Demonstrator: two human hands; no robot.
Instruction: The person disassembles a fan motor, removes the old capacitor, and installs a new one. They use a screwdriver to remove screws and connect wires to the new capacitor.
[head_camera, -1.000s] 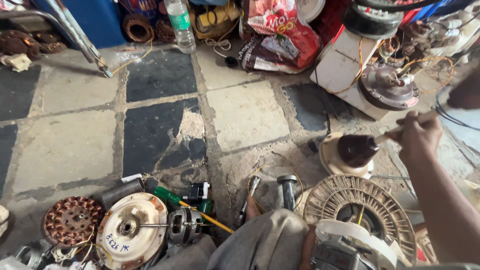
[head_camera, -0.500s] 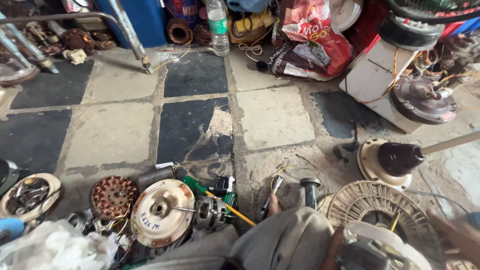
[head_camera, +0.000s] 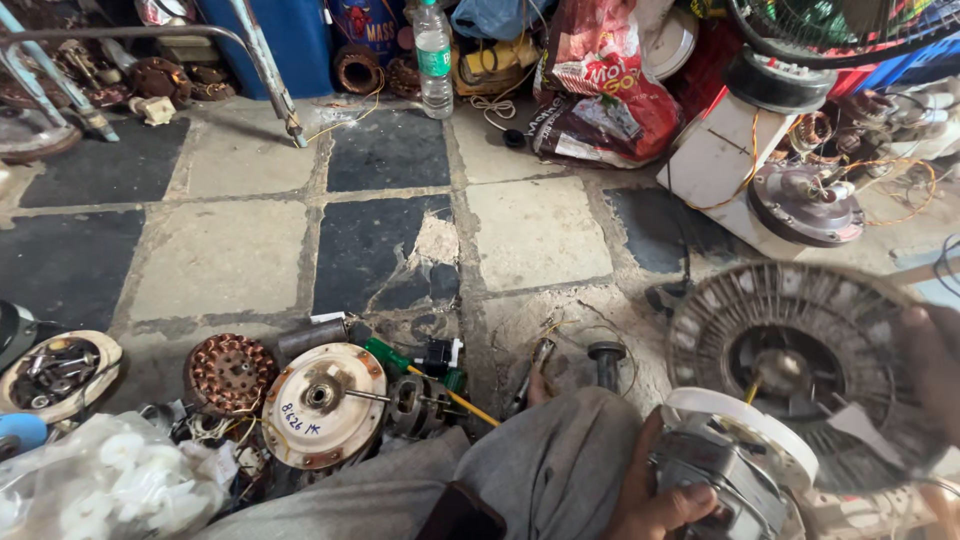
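My left hand grips a white motor housing; my blurred right hand holds the round wound stator apart above it, its grip unclear.

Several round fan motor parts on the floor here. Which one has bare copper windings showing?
The copper-wound stator, lower left, just left of the cream round motor cover. Its ring of reddish-brown coils is exposed; the cream cover and the grey motor housing at upper right show closed casings.
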